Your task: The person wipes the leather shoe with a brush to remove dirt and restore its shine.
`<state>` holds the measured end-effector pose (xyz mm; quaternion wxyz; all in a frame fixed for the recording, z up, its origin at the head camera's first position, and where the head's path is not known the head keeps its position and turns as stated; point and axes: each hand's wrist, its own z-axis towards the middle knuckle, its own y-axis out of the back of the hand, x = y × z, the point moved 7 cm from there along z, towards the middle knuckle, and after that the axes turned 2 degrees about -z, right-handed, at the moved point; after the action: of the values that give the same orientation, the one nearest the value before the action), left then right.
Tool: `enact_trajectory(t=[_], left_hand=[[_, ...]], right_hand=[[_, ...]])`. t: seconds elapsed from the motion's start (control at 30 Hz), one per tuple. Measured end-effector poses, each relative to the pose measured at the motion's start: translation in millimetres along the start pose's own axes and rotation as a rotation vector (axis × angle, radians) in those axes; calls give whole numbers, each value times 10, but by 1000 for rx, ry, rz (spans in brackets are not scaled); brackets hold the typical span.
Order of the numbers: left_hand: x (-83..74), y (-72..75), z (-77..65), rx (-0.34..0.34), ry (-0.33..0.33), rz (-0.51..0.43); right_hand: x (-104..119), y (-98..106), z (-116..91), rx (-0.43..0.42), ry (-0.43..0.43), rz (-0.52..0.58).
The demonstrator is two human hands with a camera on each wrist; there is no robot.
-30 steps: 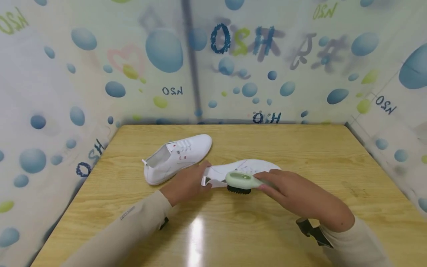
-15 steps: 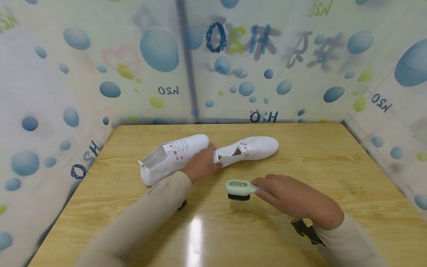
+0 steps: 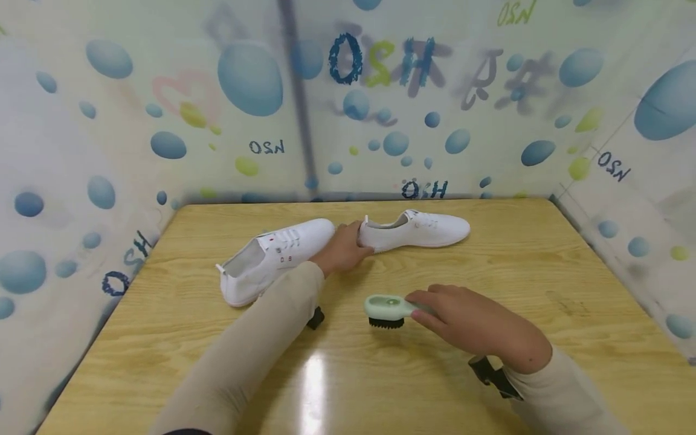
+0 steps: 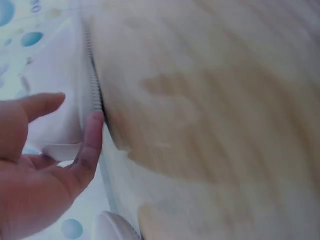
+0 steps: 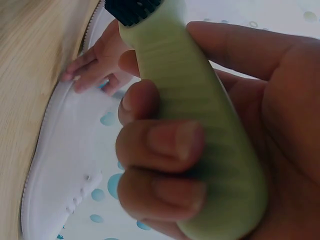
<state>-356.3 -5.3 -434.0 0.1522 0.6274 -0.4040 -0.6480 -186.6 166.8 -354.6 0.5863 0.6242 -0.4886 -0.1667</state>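
In the head view my left hand (image 3: 348,246) is at the heel of a white lace-up shoe (image 3: 443,229), which sits sole down at the back of the table. The left wrist view shows its fingers (image 4: 92,137) fairly straight and spread about the heel (image 4: 55,120), one fingertip touching the sole's edge. My right hand (image 3: 470,317) grips the handle of a pale green brush (image 3: 385,307) above the table, its black bristles (image 3: 386,323) facing down. In the right wrist view, fingers curl round the ribbed handle (image 5: 200,110).
The matching white shoe (image 3: 272,260) stands to the left on the wooden table (image 3: 435,386), close to my left forearm. Walls with blue dots (image 3: 250,78) border the table at the back and sides. Black straps (image 3: 495,377) are on my wrists.
My left hand has moved the right-hand shoe away from me, and the shoe has turned sole down on the table. The brush has dropped slightly and come away from the shoe.
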Motion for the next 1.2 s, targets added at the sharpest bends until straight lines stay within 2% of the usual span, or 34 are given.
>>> enact_trajectory(t=[0.2, 0.27, 0.37, 0.53, 0.67, 0.73, 0.8, 0.9, 1.0, 1.1, 1.2], left_hand=[[-106, -1, -80, 60, -71, -78], [-140, 62, -207, 51, -87, -75], [-180, 213, -486, 3, -109, -32], [-131, 596, -1092, -178, -168, 69], [23, 939, -1559, -370, -218, 222], [147, 1090, -1737, -460, -208, 309], [297, 1208, -1860, -519, -163, 378], [546, 1293, -1961, -505, -51, 423], [752, 1293, -1995, -427, 37, 435], [901, 1257, -1991, -352, 85, 411], [981, 1228, -1980, -322, 99, 375]], right_hand=[[-6, -1, 9, -11, 10, -19], [2, 7, 4, -15, 13, -24], [-1, 12, 4, -22, 14, -35], [2, 9, 18, -35, 15, -58], [33, 3, 14, -40, 32, -58], [37, -2, 13, -38, 32, -58], [30, -9, 18, -35, 29, -60], [13, -18, 24, -35, 21, -67], [1, -27, 33, -35, 15, -74], [4, -34, 44, -33, 10, -75], [23, -44, 62, -30, 14, -78]])
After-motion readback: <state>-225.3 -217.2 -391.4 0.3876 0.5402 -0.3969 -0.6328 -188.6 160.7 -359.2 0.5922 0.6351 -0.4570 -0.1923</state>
